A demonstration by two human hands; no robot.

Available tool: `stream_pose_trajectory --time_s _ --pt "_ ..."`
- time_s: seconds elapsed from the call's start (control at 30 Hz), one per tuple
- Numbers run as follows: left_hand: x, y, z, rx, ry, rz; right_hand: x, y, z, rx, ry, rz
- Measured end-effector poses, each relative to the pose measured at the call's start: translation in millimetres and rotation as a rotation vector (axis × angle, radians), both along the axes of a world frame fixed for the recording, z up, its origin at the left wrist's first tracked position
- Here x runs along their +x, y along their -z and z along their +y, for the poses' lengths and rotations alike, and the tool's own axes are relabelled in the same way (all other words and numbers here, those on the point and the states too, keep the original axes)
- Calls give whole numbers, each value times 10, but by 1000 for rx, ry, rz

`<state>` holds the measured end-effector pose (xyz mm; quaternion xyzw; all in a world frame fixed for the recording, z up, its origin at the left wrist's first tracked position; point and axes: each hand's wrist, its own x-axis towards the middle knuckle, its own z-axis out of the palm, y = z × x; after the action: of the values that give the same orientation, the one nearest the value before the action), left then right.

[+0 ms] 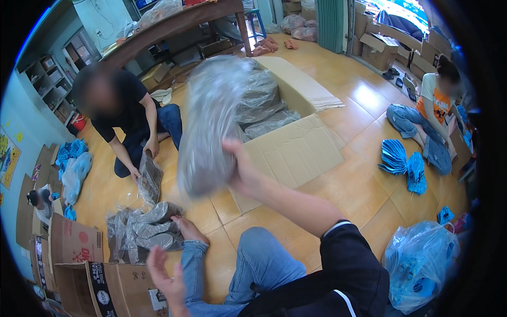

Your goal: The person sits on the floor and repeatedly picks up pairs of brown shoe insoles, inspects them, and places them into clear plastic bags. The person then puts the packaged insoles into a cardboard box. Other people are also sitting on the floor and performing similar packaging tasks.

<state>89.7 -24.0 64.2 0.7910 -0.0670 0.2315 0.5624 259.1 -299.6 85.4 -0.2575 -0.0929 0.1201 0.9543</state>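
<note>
My right hand [244, 168] grips the lower side of a long clear plastic bag [211, 116], blurred by motion, with greyish-brown contents I cannot make out. It is raised in front of an open cardboard carton [298, 153] that holds similar bags [264, 100]. Nothing is in my left hand [168, 277]; its fingers are apart above an open brown box [124, 285] at the lower left. Beside my bare foot, several grey-brown plastic-wrapped bundles [145, 227] lie on the floor.
Opposite me, a person in black [124, 116] holds a similar wrapped bundle [150, 177]. Another person [435, 105] sits at the far right near blue pleated pieces [404, 165]. A clear bag of blue items [421, 264] stands at my right. A wooden table [179, 24] is behind.
</note>
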Motion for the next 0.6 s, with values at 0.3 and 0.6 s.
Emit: stream_pose_trajectory --time_s 0.3,0.6 --pt "-390 557 -206 -289 59 251 2144 284 -496 -276 1033 967" --pt "-176 705 -383 -421 -40 363 3113 984 -1227 -341 977 1025"
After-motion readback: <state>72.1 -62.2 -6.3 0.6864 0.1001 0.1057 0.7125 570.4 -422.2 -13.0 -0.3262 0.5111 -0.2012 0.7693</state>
